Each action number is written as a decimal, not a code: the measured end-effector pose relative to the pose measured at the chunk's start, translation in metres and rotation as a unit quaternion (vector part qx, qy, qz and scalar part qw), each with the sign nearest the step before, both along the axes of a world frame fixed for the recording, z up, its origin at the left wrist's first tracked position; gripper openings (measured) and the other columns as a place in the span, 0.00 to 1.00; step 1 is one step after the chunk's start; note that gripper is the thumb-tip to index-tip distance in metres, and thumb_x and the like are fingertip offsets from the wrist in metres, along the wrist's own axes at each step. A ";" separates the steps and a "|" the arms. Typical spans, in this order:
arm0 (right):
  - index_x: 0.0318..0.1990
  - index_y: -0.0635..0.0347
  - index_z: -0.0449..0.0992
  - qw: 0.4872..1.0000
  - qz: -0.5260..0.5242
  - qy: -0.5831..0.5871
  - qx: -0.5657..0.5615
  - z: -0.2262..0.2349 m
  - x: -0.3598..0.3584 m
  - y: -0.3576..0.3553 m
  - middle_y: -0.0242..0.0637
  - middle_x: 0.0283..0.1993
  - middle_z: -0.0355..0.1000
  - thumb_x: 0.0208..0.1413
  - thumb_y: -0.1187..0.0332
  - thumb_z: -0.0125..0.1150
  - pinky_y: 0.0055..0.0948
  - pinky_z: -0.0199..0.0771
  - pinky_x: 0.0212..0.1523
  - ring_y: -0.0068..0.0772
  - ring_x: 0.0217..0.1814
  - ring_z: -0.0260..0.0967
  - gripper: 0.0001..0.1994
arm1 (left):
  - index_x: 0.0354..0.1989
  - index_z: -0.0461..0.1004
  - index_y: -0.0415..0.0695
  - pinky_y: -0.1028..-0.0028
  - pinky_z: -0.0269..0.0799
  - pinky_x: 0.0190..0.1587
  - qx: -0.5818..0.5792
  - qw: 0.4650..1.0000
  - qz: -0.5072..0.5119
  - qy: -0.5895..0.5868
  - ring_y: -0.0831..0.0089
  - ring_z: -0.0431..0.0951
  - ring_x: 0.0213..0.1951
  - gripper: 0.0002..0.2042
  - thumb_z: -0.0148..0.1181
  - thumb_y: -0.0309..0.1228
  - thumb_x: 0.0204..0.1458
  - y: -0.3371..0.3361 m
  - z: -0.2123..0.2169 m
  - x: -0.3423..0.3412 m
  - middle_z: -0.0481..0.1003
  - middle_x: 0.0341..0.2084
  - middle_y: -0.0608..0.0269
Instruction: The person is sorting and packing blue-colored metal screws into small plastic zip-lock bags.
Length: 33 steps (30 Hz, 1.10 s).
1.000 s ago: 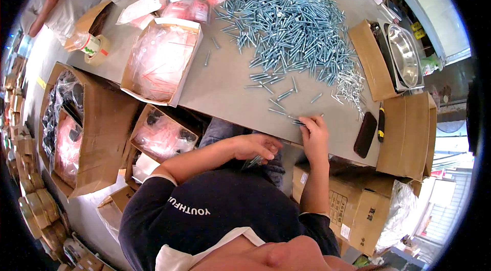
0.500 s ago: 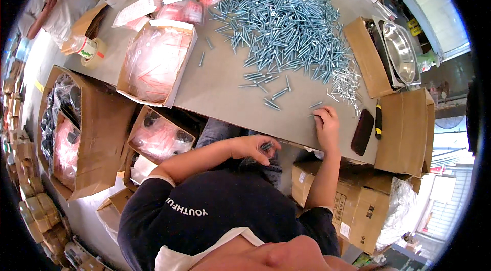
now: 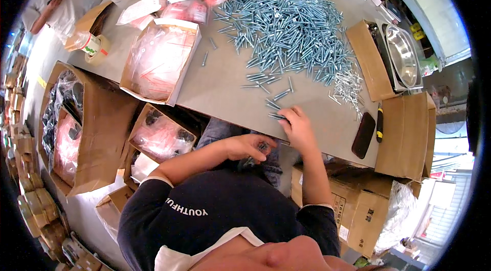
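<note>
A large heap of long silvery-blue screws (image 3: 286, 25) covers the far middle of the grey table (image 3: 220, 84). Several loose screws (image 3: 280, 95) lie in front of it. My right hand (image 3: 299, 129) is at the table's near edge, its thumb and fingers pinched on screws (image 3: 276, 116) beside these loose ones. Below the edge, over my lap, my left hand (image 3: 249, 148) curls around a small bunch of screws (image 3: 263, 146), with their ends showing between thumb and fingers. Something greyish and see-through hangs beneath that hand; I cannot make out what it is.
Small white bent pieces (image 3: 348, 87) lie right of the heap, near a dark phone (image 3: 363, 135) and a yellow-black cutter (image 3: 379, 123). An open carton of clear bags (image 3: 159, 61) stands left. Cartons (image 3: 99, 138) flank my legs. Another person (image 3: 64, 2) is at far left.
My right hand has moved left along the table edge to the loose screws. The screws that lay by its fingers before no longer show there. The left hand has barely shifted.
</note>
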State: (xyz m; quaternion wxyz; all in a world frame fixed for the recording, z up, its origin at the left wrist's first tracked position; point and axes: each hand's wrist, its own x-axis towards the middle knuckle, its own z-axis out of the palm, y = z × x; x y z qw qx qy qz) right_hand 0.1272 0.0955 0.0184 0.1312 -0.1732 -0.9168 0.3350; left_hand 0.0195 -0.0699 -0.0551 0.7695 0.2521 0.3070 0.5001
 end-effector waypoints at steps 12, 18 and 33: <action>0.39 0.60 0.75 0.984 0.151 -0.079 -0.044 0.007 -0.001 -0.010 0.44 0.44 0.67 0.45 0.75 0.59 0.36 0.68 0.46 0.46 0.45 0.68 0.11 | 0.54 0.62 0.37 0.67 0.73 0.39 -0.102 0.977 0.014 -0.185 0.76 0.70 0.37 0.29 0.66 0.28 0.42 -0.006 0.010 -0.014 0.67 0.34 0.65; 0.41 0.60 0.75 0.991 -0.068 -0.026 -0.111 0.013 -0.020 -0.003 0.41 0.43 0.66 0.45 0.73 0.62 0.33 0.68 0.46 0.40 0.43 0.68 0.13 | 0.53 0.64 0.35 0.70 0.71 0.39 -0.034 0.995 0.000 -0.098 0.75 0.70 0.36 0.28 0.67 0.28 0.42 -0.004 0.013 -0.013 0.68 0.32 0.64; 0.38 0.55 0.77 0.998 0.001 -0.016 0.056 -0.003 -0.014 0.004 0.43 0.45 0.65 0.46 0.73 0.62 0.34 0.68 0.46 0.45 0.45 0.66 0.10 | 0.56 0.61 0.37 0.63 0.73 0.39 -0.095 0.980 -0.011 -0.173 0.76 0.71 0.39 0.31 0.66 0.32 0.43 -0.008 0.009 -0.022 0.68 0.36 0.68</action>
